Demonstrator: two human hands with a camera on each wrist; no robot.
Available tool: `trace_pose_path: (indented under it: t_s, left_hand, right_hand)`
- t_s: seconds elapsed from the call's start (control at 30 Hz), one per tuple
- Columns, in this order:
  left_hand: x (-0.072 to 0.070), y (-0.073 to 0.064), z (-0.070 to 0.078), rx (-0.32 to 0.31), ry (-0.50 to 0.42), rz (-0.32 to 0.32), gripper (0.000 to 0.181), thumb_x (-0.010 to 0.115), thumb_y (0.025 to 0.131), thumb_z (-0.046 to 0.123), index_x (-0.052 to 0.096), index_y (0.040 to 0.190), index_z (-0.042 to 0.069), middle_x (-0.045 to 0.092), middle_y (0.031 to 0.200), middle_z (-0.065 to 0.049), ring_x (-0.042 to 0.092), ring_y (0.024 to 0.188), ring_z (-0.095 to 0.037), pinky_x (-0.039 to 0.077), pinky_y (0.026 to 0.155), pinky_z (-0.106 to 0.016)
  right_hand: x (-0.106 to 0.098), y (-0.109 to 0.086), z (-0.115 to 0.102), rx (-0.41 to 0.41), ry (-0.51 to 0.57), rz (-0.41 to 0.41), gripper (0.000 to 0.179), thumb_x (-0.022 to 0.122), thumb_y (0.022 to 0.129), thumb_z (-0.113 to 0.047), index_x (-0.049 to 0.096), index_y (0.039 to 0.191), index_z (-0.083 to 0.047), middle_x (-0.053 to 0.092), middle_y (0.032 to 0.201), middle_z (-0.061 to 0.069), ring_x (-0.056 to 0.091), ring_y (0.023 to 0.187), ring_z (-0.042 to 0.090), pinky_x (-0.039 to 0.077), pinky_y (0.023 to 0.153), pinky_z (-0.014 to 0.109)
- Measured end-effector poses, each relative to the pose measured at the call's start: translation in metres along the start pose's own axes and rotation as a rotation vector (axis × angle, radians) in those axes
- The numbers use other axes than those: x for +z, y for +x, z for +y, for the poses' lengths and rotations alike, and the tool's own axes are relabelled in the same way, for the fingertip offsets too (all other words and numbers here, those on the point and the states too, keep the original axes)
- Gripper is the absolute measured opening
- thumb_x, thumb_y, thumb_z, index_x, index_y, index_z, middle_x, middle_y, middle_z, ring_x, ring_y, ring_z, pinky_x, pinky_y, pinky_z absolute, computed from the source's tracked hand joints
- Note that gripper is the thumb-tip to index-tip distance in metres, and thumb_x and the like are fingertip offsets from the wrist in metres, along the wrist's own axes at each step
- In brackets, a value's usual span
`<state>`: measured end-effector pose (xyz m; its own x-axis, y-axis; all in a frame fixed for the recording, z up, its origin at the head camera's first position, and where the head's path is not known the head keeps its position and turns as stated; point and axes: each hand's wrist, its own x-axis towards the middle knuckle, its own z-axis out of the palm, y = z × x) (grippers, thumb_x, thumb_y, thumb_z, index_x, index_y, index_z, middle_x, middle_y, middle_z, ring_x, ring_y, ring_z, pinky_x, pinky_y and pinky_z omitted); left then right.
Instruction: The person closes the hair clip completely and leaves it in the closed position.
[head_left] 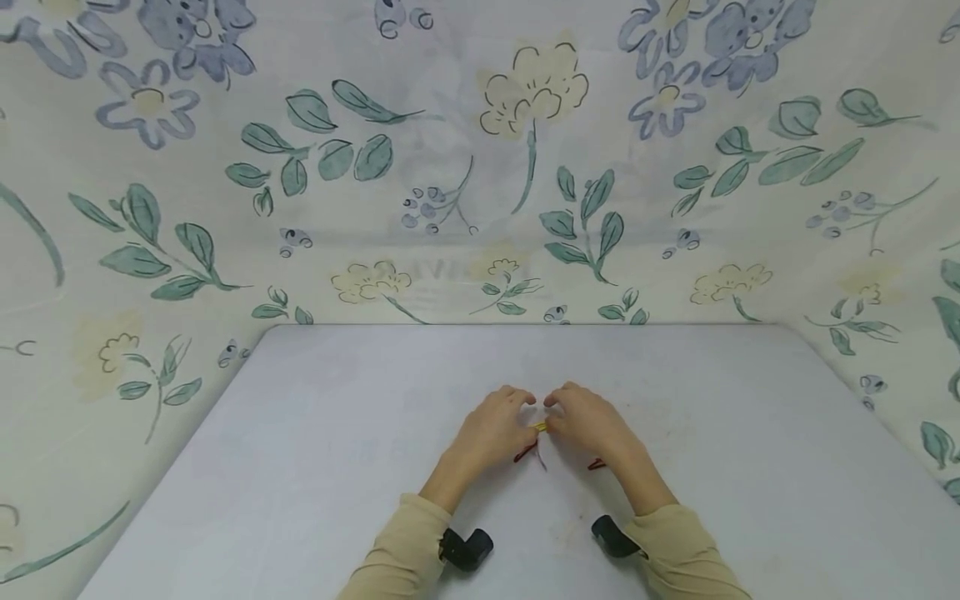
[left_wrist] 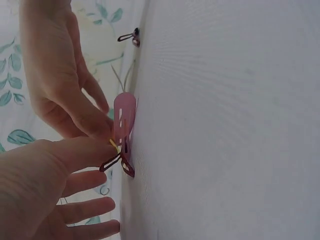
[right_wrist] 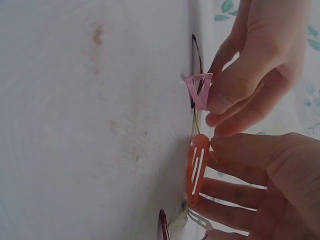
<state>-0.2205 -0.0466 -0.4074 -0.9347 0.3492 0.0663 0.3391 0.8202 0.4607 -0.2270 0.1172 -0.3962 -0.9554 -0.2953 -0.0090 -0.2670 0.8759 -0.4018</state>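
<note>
My left hand (head_left: 495,427) and right hand (head_left: 588,418) meet above the table. Both pinch a small yellow hair clip (head_left: 540,427) at their thumb tips; the fingers partly hide it. In the right wrist view, an orange snap hair clip (right_wrist: 197,172) lies beside my right thumb, and a pink hair clip (right_wrist: 200,90) is close to my left fingertips. Dark red hair clips (head_left: 527,451) lie below the left hand. The left wrist view shows the pink clip in front of the hands. Whether these clips are linked, I cannot tell.
Another dark red clip (head_left: 597,463) lies on the white table (head_left: 300,467) under the right wrist. A pale clip (right_wrist: 200,220) sits near my right fingers. Black wrist cameras (head_left: 467,550) are strapped at both sleeves. Flower-patterned cloth (head_left: 450,208) hangs behind the table.
</note>
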Motion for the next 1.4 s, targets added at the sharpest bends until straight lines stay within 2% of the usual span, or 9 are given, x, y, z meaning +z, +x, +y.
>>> trace_pose_path:
  t_s: [0.4, 0.6, 0.93, 1.17, 1.4]
  left_hand:
    - [0.0031, 0.0003, 0.0000, 0.025, 0.056, 0.033, 0.027, 0.076, 0.083, 0.020, 0.073, 0.107, 0.008, 0.063, 0.121, -0.009, 0.059, 0.117, -0.026, 0.053, 0.090, -0.043]
    - [0.0041, -0.0001, -0.0003, 0.030, 0.054, 0.041, 0.023, 0.076, 0.083, 0.017, 0.073, 0.104, 0.009, 0.064, 0.120, -0.009, 0.059, 0.116, -0.026, 0.053, 0.089, -0.042]
    - [0.0051, -0.0001, -0.0017, 0.041, 0.067, 0.039, 0.016, 0.076, 0.084, 0.017, 0.073, 0.099, 0.010, 0.064, 0.116, -0.007, 0.060, 0.113, -0.024, 0.054, 0.087, -0.039]
    - [0.0036, -0.0006, -0.0012, 0.048, 0.070, 0.040, 0.014, 0.075, 0.085, 0.017, 0.073, 0.096, 0.010, 0.065, 0.115, -0.007, 0.060, 0.112, -0.024, 0.054, 0.087, -0.038]
    - [0.0042, 0.0000, -0.0025, 0.053, 0.075, 0.048, 0.007, 0.075, 0.083, 0.016, 0.070, 0.087, 0.012, 0.065, 0.112, -0.005, 0.060, 0.107, -0.022, 0.054, 0.080, -0.036]
  right_hand:
    - [0.0043, 0.0018, 0.0003, -0.001, -0.017, 0.017, 0.011, 0.069, 0.088, -0.012, 0.074, 0.096, -0.005, 0.067, 0.101, 0.008, 0.065, 0.095, 0.026, 0.052, 0.085, 0.044]
    - [0.0059, 0.0028, -0.0006, 0.003, -0.021, 0.014, 0.007, 0.071, 0.087, -0.011, 0.073, 0.090, -0.006, 0.065, 0.094, 0.005, 0.061, 0.085, 0.020, 0.052, 0.078, 0.041]
    - [0.0064, 0.0024, 0.0004, -0.007, -0.018, 0.020, 0.005, 0.072, 0.086, -0.011, 0.072, 0.088, -0.007, 0.061, 0.088, 0.003, 0.056, 0.076, 0.017, 0.051, 0.071, 0.037]
    - [0.0069, 0.0028, 0.0001, 0.003, -0.009, 0.015, 0.005, 0.071, 0.087, -0.012, 0.072, 0.089, -0.007, 0.061, 0.087, 0.002, 0.056, 0.076, 0.016, 0.051, 0.072, 0.037]
    - [0.0042, 0.0023, 0.0005, 0.007, -0.003, 0.007, 0.004, 0.071, 0.085, -0.010, 0.071, 0.089, -0.008, 0.062, 0.086, 0.001, 0.057, 0.076, 0.015, 0.050, 0.073, 0.037]
